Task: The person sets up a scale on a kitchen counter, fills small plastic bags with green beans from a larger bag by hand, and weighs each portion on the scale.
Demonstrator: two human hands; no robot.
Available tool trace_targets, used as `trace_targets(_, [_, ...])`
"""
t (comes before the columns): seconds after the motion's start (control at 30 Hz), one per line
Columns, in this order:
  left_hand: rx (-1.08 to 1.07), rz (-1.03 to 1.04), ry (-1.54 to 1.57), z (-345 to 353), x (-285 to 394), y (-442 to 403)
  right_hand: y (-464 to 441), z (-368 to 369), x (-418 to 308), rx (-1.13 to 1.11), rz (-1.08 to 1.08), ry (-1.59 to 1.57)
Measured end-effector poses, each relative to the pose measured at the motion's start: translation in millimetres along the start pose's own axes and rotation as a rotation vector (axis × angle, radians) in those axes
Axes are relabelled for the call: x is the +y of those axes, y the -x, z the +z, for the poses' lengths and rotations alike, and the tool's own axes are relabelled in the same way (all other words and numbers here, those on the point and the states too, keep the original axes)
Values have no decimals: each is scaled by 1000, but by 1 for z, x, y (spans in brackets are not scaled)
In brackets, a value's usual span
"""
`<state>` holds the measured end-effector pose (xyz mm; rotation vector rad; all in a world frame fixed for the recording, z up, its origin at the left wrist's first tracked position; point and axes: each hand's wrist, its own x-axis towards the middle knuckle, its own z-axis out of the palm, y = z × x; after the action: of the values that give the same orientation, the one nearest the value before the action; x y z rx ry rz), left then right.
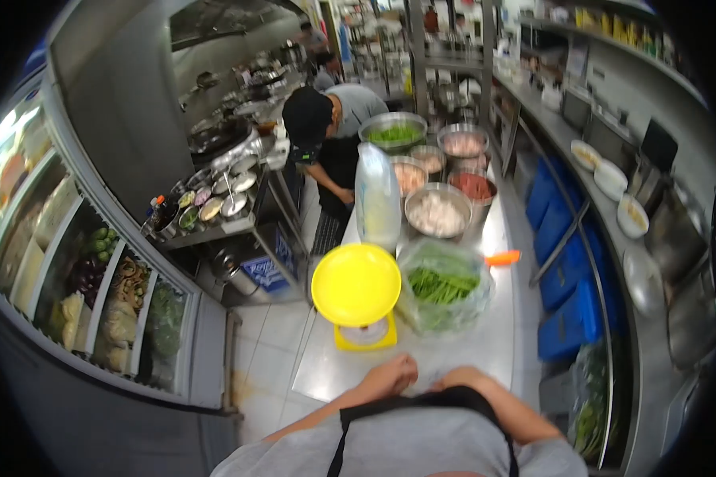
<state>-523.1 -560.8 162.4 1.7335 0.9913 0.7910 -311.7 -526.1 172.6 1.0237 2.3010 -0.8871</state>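
My left hand (395, 373) is closed, fingers curled, just above the near end of the steel table (334, 370). Whatever it may hold is too small to make out. My right hand (460, 377) is close beside it, its fingers mostly hidden by my wrist and the black apron (422, 400). Ahead of my left hand stands a yellow scale (366, 340) with a bare round yellow pan (356, 284). Right of the scale lies an open clear plastic bag (437, 320) of cut green vegetables (444, 283). An orange handle (502, 258) sticks out beside the bag.
Steel bowls of pale meat (436, 216), red meat (473, 188) and greens (395, 133) crowd the far end. A tall plastic bag (378, 195) stands behind the scale. A person in a black cap (308, 115) bends at the left. A glass-fronted fridge (203, 342) and blue bins (561, 246) flank the table.
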Motion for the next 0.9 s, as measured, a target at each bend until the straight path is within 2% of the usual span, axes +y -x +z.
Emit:
trace_targets(0.07, [-70,-304,113,-4,-19,0,14,-26,-12,29,3,-171])
trace_targets(0.1, [44,80,-332,-6,-17,2,10,-25,1,218,-246,-195])
trace_targets(0.13, [76,94,-352,-10,-13,2,17,-42,4,489,-409,-335])
trace_targets(0.2, [40,34,-340,-14,-6,4,32,-94,5,901,-420,-278])
trace_targets(0.23, [-12,-1,-343,-13,-6,5,34,-118,8,925,-326,-298])
trace_targets(0.3, [-99,-33,-372,-10,-5,6,0,-151,29,999,-281,-166])
trace_targets(0.4, [-138,18,-326,-1,10,0,-53,-157,53,877,-247,-101])
trace_targets(0.47, [-141,26,-312,-2,16,0,-67,-148,54,611,63,112])
trace_targets(0.5, [-115,19,-299,-4,17,2,-69,-143,54,511,142,156])
trace_targets(0.53, [-86,15,-285,-5,17,3,-66,-135,56,508,137,157])
trace_targets(0.6, [-66,-10,-307,-13,12,10,-52,-121,59,809,2,185])
trace_targets(0.63, [-53,-32,-326,-18,9,13,-41,-118,59,1034,-118,197])
trace_targets(0.67, [-48,-32,-322,-22,6,15,-32,-122,60,1030,-120,201])
trace_targets(0.73, [8,-48,-335,-26,0,21,-21,-124,62,756,-182,-71])
trace_targets(0.77, [29,-45,-339,-26,-2,20,-25,-121,63,744,-186,-70])
trace_targets(0.83, [17,-45,-366,-26,5,13,-42,-106,68,782,-333,157])
trace_targets(0.9, [13,-37,-392,-26,13,2,-59,-111,84,782,-333,98])
